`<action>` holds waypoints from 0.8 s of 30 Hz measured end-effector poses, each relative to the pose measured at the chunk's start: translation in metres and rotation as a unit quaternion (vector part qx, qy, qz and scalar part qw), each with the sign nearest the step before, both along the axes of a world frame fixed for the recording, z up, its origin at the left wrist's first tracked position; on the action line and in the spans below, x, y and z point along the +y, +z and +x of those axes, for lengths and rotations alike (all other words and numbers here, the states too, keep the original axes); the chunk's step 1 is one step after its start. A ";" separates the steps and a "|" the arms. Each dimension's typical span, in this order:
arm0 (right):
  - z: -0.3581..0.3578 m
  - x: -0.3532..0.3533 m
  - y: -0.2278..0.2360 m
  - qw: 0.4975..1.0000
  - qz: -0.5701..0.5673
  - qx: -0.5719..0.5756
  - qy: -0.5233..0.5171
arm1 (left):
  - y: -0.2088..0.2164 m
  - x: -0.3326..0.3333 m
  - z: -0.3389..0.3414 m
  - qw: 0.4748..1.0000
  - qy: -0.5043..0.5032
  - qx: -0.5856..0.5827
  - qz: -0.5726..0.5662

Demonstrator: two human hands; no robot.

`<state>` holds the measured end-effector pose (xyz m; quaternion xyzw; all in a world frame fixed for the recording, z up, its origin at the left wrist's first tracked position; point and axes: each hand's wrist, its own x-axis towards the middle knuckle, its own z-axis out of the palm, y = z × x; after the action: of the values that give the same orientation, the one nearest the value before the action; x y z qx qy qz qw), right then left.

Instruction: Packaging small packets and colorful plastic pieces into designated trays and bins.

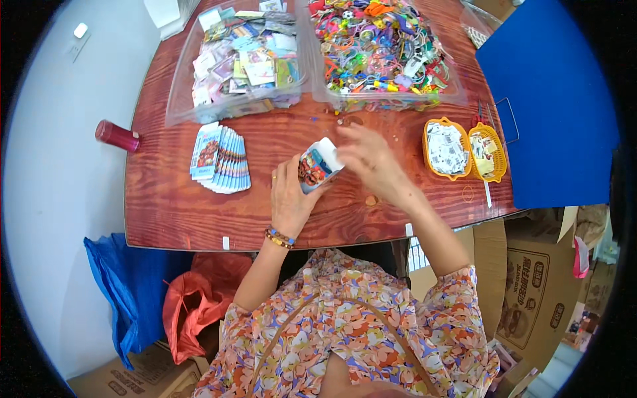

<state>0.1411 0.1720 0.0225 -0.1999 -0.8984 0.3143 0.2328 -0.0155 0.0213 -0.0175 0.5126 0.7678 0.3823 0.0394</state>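
Your L hand (290,192) is pinching a small printed carton (312,170) btwn thumb and fingers, over the near-middle of the table (172,222). R hand (373,159) is hovering by the carton's white flap (328,152); it's blurring, so can't tell if fingers are touching or pinching anything. Carton's looking like thin card: prob. light, stiff along edges, soft on the faces, a bit slick, easy to crush. Best hold is where L is gripping: low on the sides, light squeeze, flap end free. Fanned carton stack (229,159) is lying L of your hand, prob. sliding if bumped. Beyond, 2 clear bins: L bin (178,114) is holding packets, R bin (459,95) is holding colorful trinkets. 2 yellow baskets, inner (426,156) and outer (502,174), are sitting R w/ paper bits. Red cylinder (118,135) is standing far L. Nothing's blocking btwn hands; bins are limiting fwd reach.
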 end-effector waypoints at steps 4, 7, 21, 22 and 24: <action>-0.004 0.077 0.039 0.981 0.072 0.048 -0.176 | 0.001 -0.003 -0.001 1.000 -0.018 -0.001 -0.021; -0.015 0.121 0.061 0.959 0.170 -0.122 -0.192 | 0.008 0.001 0.005 0.999 -0.040 -0.026 -0.012; -0.006 0.116 0.074 0.984 -0.118 0.101 -0.087 | 0.011 0.047 -0.001 0.996 -0.067 -0.052 0.016; -0.005 0.102 0.070 0.984 -0.119 0.099 -0.089 | 0.011 0.051 0.001 0.996 -0.068 -0.054 0.014; -0.003 0.076 0.063 0.962 -0.255 0.101 -0.009 | 0.013 0.056 0.006 0.995 -0.074 -0.070 0.011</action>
<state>0.1381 0.2480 0.0857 -0.2275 -0.7587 0.5493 0.2663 -0.0098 0.0777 -0.0042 0.5404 0.7188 0.4219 0.1154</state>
